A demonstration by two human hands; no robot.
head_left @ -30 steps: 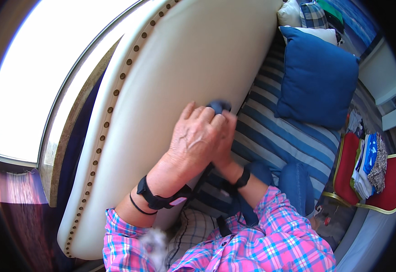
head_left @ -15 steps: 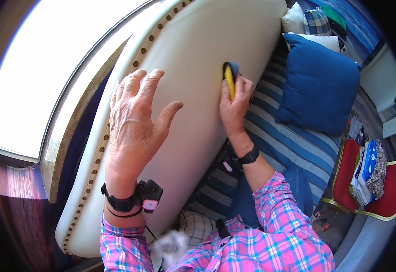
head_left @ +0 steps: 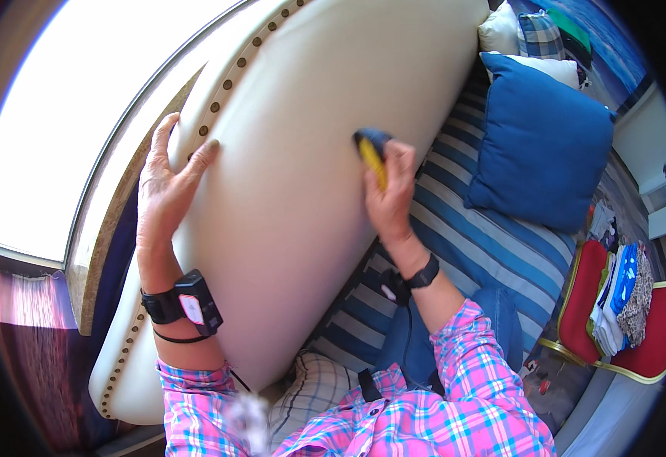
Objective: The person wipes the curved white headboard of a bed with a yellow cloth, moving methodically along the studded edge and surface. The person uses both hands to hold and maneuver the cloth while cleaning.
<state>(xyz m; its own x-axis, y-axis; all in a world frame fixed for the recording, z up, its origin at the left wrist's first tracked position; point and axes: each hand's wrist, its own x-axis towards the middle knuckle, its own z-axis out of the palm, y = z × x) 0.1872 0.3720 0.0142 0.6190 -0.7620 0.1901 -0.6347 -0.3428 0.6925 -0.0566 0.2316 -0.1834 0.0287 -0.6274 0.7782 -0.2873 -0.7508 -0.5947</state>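
Observation:
A cream padded backrest (head_left: 295, 183) with a row of brass-coloured studs along its outer edge fills the middle of the view. My left hand (head_left: 167, 194) is at that studded edge, thumb on the front face by the studs and the other fingers partly hidden over the edge. In my right hand (head_left: 391, 186) is a small yellow and dark oval pad (head_left: 373, 156), pinched between thumb and fingers; motion blurs it slightly. The pad is at the smooth face of the backrest, and its contact side cannot be seen.
A blue-and-grey striped seat (head_left: 500, 244) adjoins the backrest, with a blue cushion (head_left: 542, 145) on it. Smaller cushions (head_left: 540, 36) lie beyond. Folded clothes (head_left: 621, 297) rest on a red gold-edged seat (head_left: 580, 297) at right. A bright window (head_left: 66, 137) and sill (head_left: 97, 266) border the left.
My left hand has moved left from above the backrest to its studded edge. My right hand has shifted slightly left and down with the pad, which has tilted.

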